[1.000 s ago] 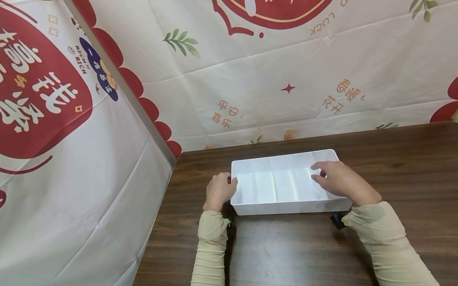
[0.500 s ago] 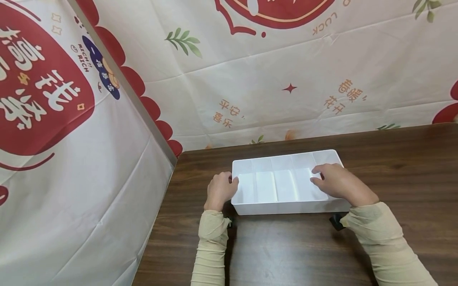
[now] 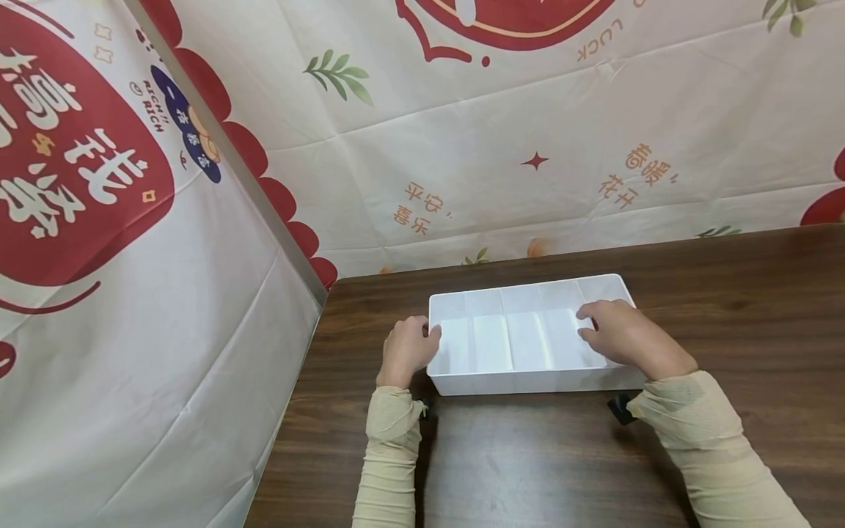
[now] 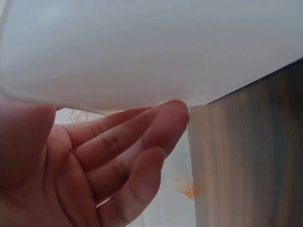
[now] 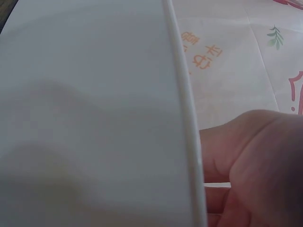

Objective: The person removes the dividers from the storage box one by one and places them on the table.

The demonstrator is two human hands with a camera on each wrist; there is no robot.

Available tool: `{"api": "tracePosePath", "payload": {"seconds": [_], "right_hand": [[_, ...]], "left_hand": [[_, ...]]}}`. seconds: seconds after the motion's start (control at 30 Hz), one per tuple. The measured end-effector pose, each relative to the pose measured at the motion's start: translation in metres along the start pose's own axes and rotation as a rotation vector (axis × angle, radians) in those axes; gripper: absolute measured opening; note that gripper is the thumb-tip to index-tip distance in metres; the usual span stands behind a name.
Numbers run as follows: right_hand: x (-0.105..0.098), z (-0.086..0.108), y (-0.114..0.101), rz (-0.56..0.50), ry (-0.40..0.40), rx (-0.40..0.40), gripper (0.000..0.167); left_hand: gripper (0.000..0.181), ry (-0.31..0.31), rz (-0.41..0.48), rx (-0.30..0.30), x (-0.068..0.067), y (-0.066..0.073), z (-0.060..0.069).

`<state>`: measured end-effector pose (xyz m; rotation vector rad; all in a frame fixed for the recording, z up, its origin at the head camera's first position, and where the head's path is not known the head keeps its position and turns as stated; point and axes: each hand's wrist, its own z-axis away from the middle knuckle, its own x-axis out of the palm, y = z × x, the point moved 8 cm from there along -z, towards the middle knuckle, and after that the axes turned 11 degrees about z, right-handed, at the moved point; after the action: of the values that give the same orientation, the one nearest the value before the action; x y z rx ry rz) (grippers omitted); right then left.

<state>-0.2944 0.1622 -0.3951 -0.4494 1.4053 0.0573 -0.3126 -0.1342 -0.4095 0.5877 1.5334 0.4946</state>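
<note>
A long white plastic tray [image 3: 527, 381] with several compartments lies on the table. My left hand [image 3: 404, 353] holds its left end, the thumb over the rim. In the left wrist view the fingers [image 4: 118, 156] are bent beneath the white wall [image 4: 142, 56], a fingertip touching its edge. My right hand [image 3: 627, 334] reaches over the right end, thumb and index finger apart inside, nothing seen between them. The right wrist view shows the white wall [image 5: 94, 118] in front of that hand [image 5: 255, 161]; its fingertips are hidden there.
The dark wood table [image 3: 521, 455] reaches a patterned white cloth [image 3: 475, 147] at the back. Another printed cloth [image 3: 172, 330] hangs along the left edge. Small dark devices sit under both wrists, such as the black one [image 3: 622, 408] at the right sleeve.
The tray and the left hand stay almost where they were. The right hand's index finger and wrist have shifted very slightly; the head view has moved a little.
</note>
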Motion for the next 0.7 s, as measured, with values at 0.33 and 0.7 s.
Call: {"api": "tracePosePath", "payload": {"seconds": [0.33, 0.7], "right_hand": [[0.0005, -0.0006, 0.0016, 0.001, -0.007, 0.028, 0.036], [0.0014, -0.0017, 0.0019, 0.003, 0.005, 0.028, 0.037]], "left_hand": [[0.029, -0.002, 0.004, 0.012, 0.0003, -0.0003, -0.0015], [0.028, 0.000, 0.010, 0.009, 0.0006, -0.0014, -0.0018]]}}
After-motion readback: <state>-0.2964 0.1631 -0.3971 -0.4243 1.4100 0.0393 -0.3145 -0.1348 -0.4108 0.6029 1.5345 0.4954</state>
